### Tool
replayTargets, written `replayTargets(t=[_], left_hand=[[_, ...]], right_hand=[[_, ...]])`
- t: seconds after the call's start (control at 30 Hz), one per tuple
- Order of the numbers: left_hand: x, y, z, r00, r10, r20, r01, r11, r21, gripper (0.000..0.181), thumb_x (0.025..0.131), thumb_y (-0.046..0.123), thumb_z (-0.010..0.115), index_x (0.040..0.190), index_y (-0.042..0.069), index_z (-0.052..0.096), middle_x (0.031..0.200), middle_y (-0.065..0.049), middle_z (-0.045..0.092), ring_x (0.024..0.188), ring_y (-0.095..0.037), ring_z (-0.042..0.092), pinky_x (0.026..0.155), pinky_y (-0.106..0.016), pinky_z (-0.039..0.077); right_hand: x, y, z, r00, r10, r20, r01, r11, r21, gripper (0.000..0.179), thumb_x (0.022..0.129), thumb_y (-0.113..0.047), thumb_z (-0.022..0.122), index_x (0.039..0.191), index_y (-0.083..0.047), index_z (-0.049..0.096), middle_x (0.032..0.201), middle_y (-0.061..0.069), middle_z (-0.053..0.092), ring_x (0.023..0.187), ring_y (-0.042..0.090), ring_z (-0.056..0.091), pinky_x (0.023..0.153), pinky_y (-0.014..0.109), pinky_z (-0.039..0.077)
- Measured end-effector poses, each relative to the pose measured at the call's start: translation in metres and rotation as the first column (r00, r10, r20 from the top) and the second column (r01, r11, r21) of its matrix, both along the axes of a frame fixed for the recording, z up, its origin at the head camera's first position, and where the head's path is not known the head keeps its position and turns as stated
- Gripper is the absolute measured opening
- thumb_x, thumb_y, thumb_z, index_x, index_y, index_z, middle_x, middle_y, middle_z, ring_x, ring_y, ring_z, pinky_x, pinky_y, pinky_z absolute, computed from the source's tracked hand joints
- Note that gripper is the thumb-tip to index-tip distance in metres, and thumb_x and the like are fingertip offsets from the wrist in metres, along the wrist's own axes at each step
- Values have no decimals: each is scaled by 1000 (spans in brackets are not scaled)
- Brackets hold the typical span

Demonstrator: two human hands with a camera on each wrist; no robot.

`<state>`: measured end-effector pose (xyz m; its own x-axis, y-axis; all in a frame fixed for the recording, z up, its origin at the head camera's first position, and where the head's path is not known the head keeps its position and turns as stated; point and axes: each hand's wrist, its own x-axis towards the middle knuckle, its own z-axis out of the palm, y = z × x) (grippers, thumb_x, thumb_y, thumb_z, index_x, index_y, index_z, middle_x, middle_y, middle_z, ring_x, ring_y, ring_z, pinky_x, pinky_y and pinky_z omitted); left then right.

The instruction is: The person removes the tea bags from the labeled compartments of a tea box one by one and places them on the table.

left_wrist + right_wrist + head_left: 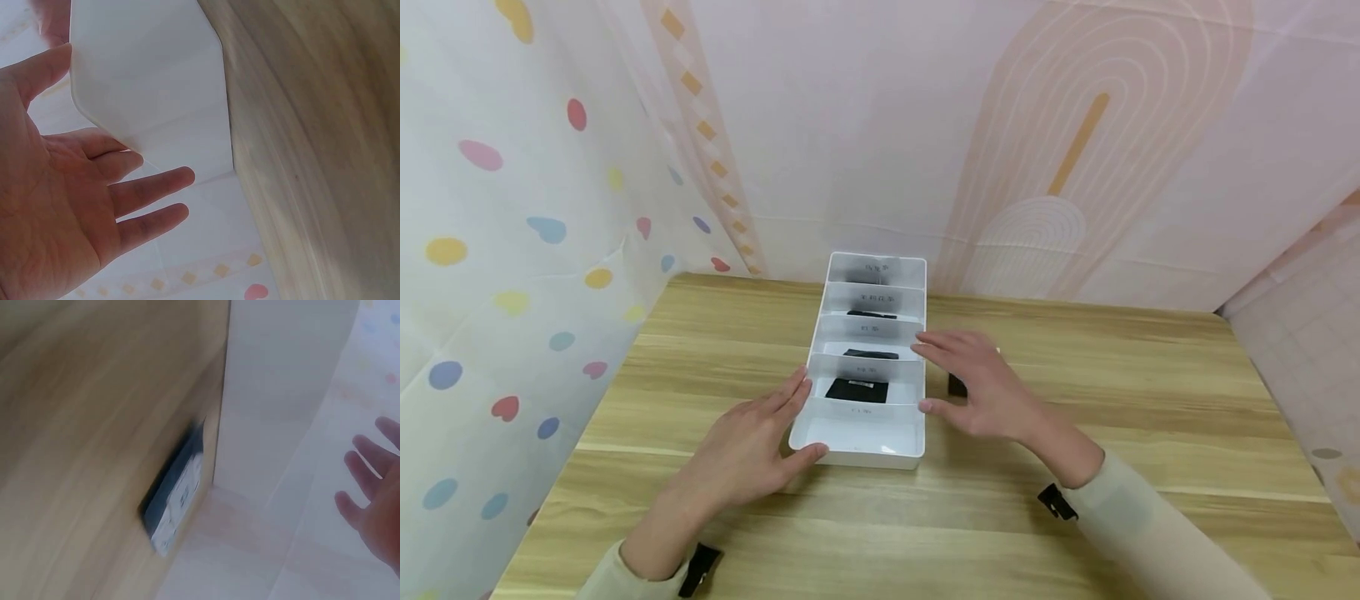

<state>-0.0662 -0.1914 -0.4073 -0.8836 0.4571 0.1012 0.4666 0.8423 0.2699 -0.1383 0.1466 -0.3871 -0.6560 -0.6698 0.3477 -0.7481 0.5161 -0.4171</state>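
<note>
A long white divided box stands on the table, its compartments marked with small printed labels. My left hand touches its front left corner, thumb at the front rim and fingers along the left side; in the left wrist view these fingers look straight and spread. Over the right rim hovers my right hand, fingers extended, holding nothing; whether the tips touch the rim I cannot tell. A flat black packet with a white label lies right of the box, partly hidden by that hand in the head view.
Inside the box, a black packet lies in the second compartment from the front, with dark packets partly visible farther back. The wooden table ends at a patterned curtain behind and a dotted one at left.
</note>
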Motion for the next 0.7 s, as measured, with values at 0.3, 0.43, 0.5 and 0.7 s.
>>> replayTargets(t=[0.3, 0.43, 0.5, 0.7], left_hand=[[-1, 1, -1, 1000, 4, 8, -4, 1000, 6, 86, 96, 54, 70, 154, -4, 47, 163, -18, 41, 133, -40, 59, 103, -58, 50], [-1, 1, 0, 1000, 5, 12, -5, 1000, 3, 85, 96, 54, 69, 154, -4, 47, 163, -18, 40, 133, -40, 59, 103, -58, 50], [-1, 1, 0, 1000, 6, 14, -6, 1000, 1, 85, 96, 54, 69, 154, -4, 47, 164, -17, 40, 133, -40, 59, 103, -58, 50], [-1, 1, 0, 1000, 7, 12, -7, 1000, -1, 85, 96, 54, 70, 155, -4, 46, 164, -18, 40, 132, -40, 60, 103, -58, 51]], right_hand=[[6, -25, -4, 994, 59, 96, -62, 997, 38, 65, 94, -35, 76, 148, -6, 58, 149, 11, 59, 138, 33, 51, 115, 55, 39], [7, -33, -9, 988, 81, 133, -88, 995, 43, 61, 96, -34, 75, 147, -4, 60, 148, 9, 59, 138, 29, 52, 114, 50, 43], [8, -37, -10, 984, 84, 155, -92, 995, 46, 58, 98, -34, 74, 145, -3, 61, 148, 9, 60, 138, 28, 53, 114, 48, 44], [7, -50, -15, 981, 72, 181, -88, 993, 83, 50, 102, -32, 70, 141, -2, 64, 141, 9, 63, 134, 26, 56, 112, 43, 46]])
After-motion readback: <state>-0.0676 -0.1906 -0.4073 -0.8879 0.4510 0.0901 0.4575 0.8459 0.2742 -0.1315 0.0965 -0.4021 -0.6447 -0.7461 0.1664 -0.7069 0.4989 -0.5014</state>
